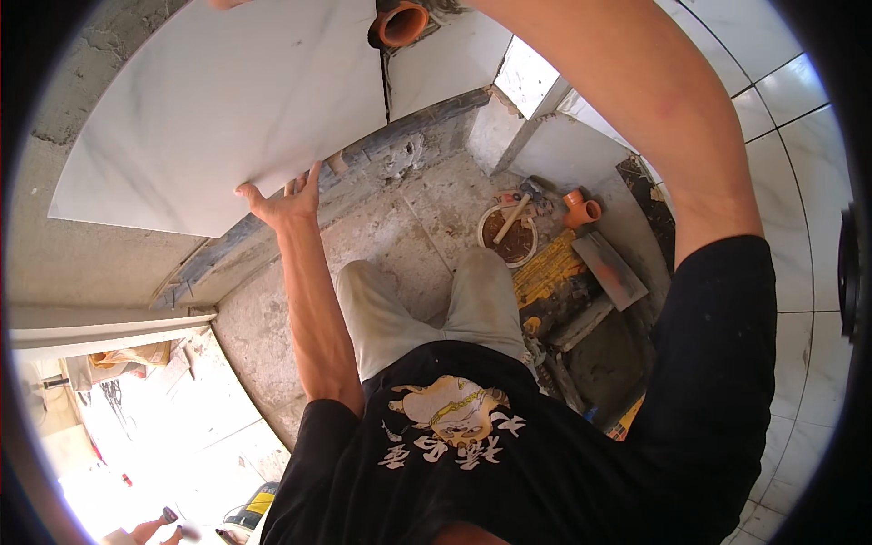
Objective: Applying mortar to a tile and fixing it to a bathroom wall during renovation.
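A large white marbled wall tile (227, 109) stands against the wall at the upper left. My left hand (286, 204) grips its lower edge, thumb on the front face and fingers under the edge. My right arm (636, 91) reaches up and across the top of the view, and its hand is mostly cut off. A small bit of skin shows at the tile's top edge; I cannot tell whose hand it is. Right of the tile, an orange pipe end (402, 24) sticks out beside another white tile (445, 64).
On the rough floor at right are a bucket (495, 259) with a hammer (518, 213) across it, an orange pipe fitting (581, 209), a flat metal trowel (610, 270) and a mortar trough (604, 363). A dark strip (227, 245) runs below the tile. Another person's legs (150, 530) show lower left.
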`<state>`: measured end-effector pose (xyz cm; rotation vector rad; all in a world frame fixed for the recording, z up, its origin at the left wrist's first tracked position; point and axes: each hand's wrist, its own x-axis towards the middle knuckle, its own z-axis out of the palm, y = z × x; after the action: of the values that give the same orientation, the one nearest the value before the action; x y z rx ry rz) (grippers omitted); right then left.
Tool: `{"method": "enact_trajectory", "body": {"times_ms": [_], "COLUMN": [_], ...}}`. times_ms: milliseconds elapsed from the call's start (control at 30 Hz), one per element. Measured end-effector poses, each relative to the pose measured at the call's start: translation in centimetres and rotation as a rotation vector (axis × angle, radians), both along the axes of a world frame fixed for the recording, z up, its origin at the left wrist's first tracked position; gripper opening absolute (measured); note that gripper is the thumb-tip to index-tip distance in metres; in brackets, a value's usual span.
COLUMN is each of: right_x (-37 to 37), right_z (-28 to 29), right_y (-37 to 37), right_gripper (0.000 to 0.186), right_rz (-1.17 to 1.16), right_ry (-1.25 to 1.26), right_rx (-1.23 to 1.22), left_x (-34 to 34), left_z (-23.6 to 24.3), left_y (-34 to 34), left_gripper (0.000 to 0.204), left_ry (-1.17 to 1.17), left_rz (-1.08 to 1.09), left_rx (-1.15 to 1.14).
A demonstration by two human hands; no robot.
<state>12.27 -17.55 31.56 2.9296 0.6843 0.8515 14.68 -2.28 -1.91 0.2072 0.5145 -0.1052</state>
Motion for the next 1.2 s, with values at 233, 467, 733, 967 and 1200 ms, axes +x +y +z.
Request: {"method": "enact_trajectory", "body": {"times_ms": [233,467,733,967,1200], "right_x": [0.1,2.7,3.6,4.5,3.7], "right_z": [0.1,4.0,-1.1,-1.5,-0.9], "right_y": [-0.6,6.4,-2.7,-3.7,-3.6], "right_gripper": [0.019,0.018,0.007,0.009,0.011], "right_rz": [0.005,-1.091,0.181,0.260,0.228], "right_ry": [0.042,0.749,-0.007,-0.108,0.004], "right_rx": [0.046,-0.241,0.090,0.130,0.124], "left_x": [0.5,0.6,0.0,0.8,0.3], "left_z": [-0.4,0.4,1.5,0.9,2.5], "left_y": [0.1,1.0,-0.3,-0.4,-0.8], "left_gripper": [0.126,0.121,0.103,0.109,0.091], "left_ry": [-0.037,0.036,0.012,0.054,0.006], "left_rz": [-0.031,0.049,0.047,0.056,0.052], "left_rx": [-0.024,-0.009,0.102,0.028,0.154]}}
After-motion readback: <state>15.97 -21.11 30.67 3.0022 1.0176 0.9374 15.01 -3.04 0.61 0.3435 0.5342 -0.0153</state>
